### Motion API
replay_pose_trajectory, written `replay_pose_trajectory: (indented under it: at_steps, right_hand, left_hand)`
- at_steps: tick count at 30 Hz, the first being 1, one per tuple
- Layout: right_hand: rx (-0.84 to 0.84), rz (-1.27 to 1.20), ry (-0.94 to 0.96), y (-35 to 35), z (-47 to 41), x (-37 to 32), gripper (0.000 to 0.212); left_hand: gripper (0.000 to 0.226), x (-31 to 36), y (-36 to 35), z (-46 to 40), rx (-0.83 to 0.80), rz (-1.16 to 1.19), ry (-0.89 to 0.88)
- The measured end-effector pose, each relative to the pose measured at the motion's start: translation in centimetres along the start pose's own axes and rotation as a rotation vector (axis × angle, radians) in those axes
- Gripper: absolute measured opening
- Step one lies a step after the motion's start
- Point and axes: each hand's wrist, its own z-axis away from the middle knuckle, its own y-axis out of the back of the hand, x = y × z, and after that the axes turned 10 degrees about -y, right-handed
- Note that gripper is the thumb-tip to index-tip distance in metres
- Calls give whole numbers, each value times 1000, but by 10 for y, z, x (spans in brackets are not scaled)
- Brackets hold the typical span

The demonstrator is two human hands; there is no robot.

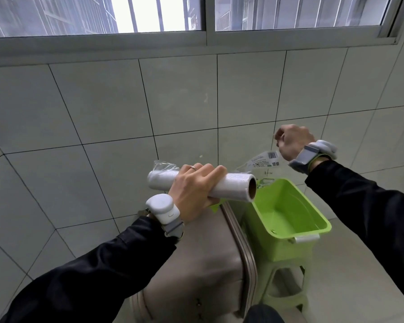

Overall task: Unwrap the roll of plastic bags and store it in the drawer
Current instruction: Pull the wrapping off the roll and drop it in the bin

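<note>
A white roll of plastic bags (236, 186) with a brown cardboard core lies level in the air, gripped around its middle by my left hand (194, 190). Its clear wrapper (260, 160), printed with a barcode label, stretches up and to the right from the roll's right end. My right hand (294, 142) is closed on the wrapper's upper end, raised well to the right of the roll. A crumpled bit of wrapper still covers the roll's left end. No drawer is in view.
Below the roll stands a beige suitcase (196, 264). To its right a green plastic bin (289, 213) sits on a green stool (287, 290). A grey tiled wall (173, 101) and a window are straight ahead.
</note>
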Motion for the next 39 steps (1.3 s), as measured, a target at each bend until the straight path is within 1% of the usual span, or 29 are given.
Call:
replay_pose_trajectory:
  at_steps: [6,10,15,18,22,26,31,36,39]
  right_hand:
    - [1,-37,-23,-12,-3,14,20]
    - [-34,-112,14,-20,-4,25,29]
    - [-60,-192,36,-30,-7,41,30]
    - [-34,-161,60,-38,-8,53,29]
    - [2,-183,77,-51,-12,69,25]
    - [95,-154,76,-66,-19,90,25]
    - [192,-97,103,-83,-19,103,22]
    - [195,12,205,-100,-18,114,17]
    - [207,39,249,-108,-21,119,20]
  left_hand:
    - [51,2,-25,-7,-56,-40,7]
    - [58,3,-52,-20,-149,-43,26]
    - [63,10,-92,-35,-246,-6,23]
    - [65,15,-115,-42,-278,5,-3]
    - [67,23,-140,-49,-318,-3,-26]
    - [67,26,-165,-53,-334,-19,-26]
    - [73,24,-191,-53,-349,-41,-14]
    - [71,35,-212,-59,-349,-31,-52]
    - [66,41,-225,-61,-339,-30,-58]
